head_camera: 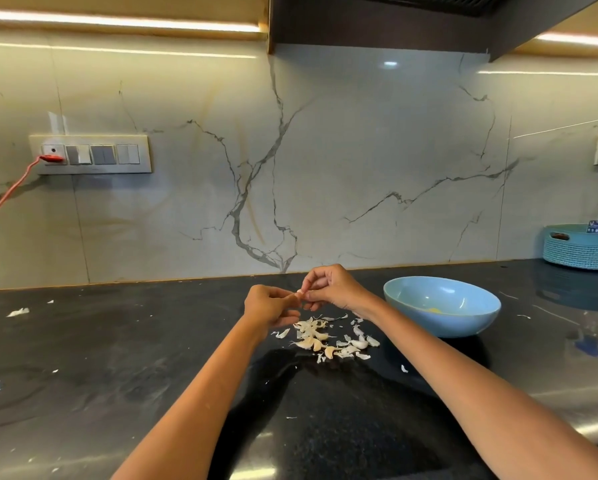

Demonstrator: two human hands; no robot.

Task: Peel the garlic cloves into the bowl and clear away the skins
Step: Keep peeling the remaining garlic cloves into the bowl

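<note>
Both forearms reach over the dark bench (117,341); left hand (271,305) and right hand (328,287) meet, fingers pinching one small garlic clove (301,292) between them. Cloves and loose skins (328,337) lie heaped directly beneath. Blue bowl (442,306) stands just right of the heap.

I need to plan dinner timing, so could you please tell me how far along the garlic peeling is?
Early to midway, it seems. Done: the blue bowl holds only a small yellowish bit, perhaps one peeled clove. In hand: the left hand and right hand pinch a clove between them. Left: a pile of cloves and skins on the counter, plus stray skins further out.
</note>
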